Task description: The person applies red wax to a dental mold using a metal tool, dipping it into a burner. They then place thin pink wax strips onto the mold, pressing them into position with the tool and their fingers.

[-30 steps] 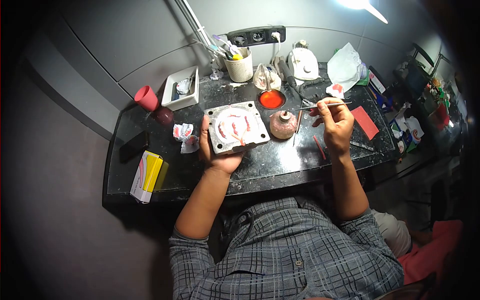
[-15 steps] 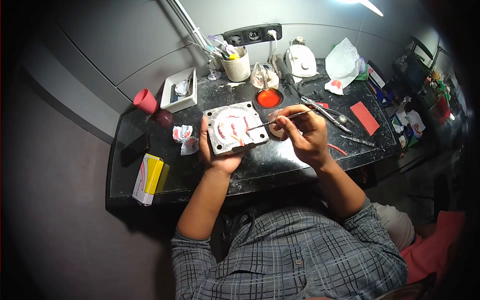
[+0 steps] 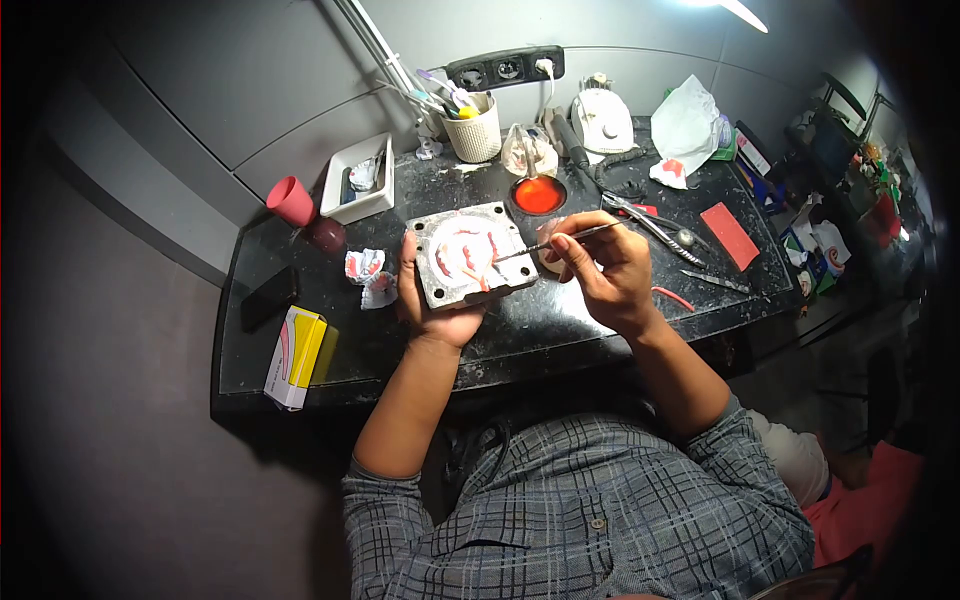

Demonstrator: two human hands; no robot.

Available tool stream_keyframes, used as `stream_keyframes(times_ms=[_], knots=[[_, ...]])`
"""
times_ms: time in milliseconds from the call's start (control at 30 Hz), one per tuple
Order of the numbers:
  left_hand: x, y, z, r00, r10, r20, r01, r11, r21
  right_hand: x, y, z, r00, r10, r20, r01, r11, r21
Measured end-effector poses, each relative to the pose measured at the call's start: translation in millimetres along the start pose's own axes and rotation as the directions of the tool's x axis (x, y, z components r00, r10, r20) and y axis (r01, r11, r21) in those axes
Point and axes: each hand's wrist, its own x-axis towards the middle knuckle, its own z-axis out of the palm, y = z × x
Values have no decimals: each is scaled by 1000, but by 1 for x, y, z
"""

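My left hand (image 3: 441, 322) grips a square metal dental flask (image 3: 512, 281) from below and its left side, thumb along the edge. White plaster (image 3: 455, 238) fills the flask, with red and pink curved wax shapes (image 3: 468, 256) in it. In my right hand (image 3: 614, 278), a thin dark wax carver (image 3: 532, 248) is pinched between thumb and fingers. The carver's tip is at the right part of the plaster; whether it touches cannot be made out. Behind the flask lies a small pan of red wax (image 3: 539, 196).
Plaster dental models (image 3: 366, 266) lie left of the flask. Farther left are a yellow-and-white box (image 3: 296, 358), a pink cup (image 3: 290, 202) and a white tray (image 3: 352, 208). On the right lie pliers (image 3: 655, 232), a knife (image 3: 715, 281) and a red wax sheet (image 3: 730, 237). A tool cup (image 3: 473, 137) stands behind.
My right hand and the carver have shifted very slightly left. The flask and my left hand stay nearly in place.
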Motion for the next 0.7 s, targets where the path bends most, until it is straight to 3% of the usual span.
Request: stream_keyframes(times_ms=[533, 667, 700], knots=[[1, 1, -1, 1000, 6, 7, -6, 1000, 1, 0, -3, -3, 1000, 2, -3, -2, 1000, 20], [0, 1, -1, 1000, 13, -14, -13, 1000, -1, 7, -1, -22, 995, 14, -100, -6, 997, 76], [0, 1, 0, 1000, 14, -14, -14, 1000, -3, 9, 1, -31, 993, 30, -112, -28, 999, 17]])
